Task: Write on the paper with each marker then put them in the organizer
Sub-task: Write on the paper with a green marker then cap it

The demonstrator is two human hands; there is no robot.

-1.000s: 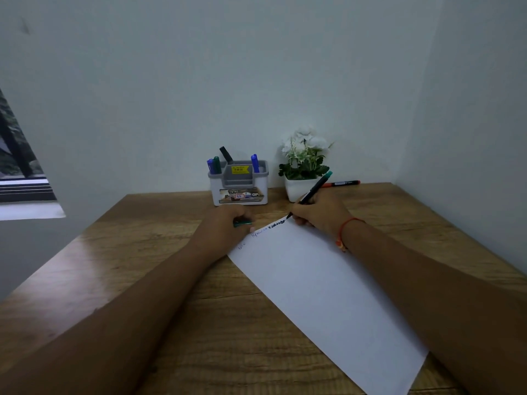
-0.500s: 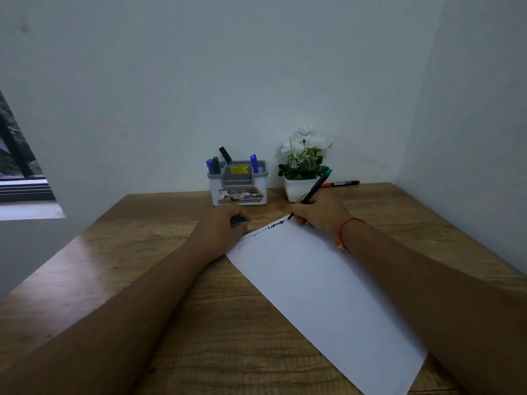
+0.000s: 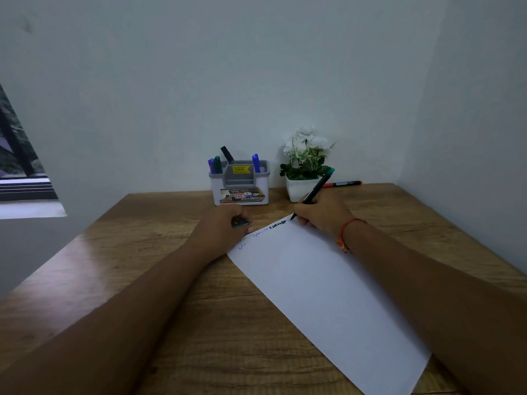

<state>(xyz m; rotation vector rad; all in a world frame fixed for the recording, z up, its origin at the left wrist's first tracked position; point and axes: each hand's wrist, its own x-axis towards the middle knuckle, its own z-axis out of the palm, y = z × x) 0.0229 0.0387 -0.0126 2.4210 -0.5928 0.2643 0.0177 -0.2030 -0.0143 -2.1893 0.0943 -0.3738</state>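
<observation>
Head view. Left hand (image 3: 225, 228): curled round a green cap (image 3: 241, 223), at the far-left corner of the paper (image 3: 328, 295). Organizer (image 3: 239, 192): beyond the paper, four markers (image 3: 218, 164) stowed. Right hand (image 3: 320, 215): pinching green-ended marker (image 3: 318, 188), tip on the paper's far edge, writing seemingly under way. Red marker (image 3: 342, 183): beyond the paper, not stowed. Judged: two markers left to stow.

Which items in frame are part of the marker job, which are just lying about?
Job: paper; green-ended marker in the right hand, tip at the paper; teal cap, likely, in the left hand; organizer, four markers standing in it; red marker lying on the table, right of the potted plant.
Lying about: potted plant; window at left.
</observation>
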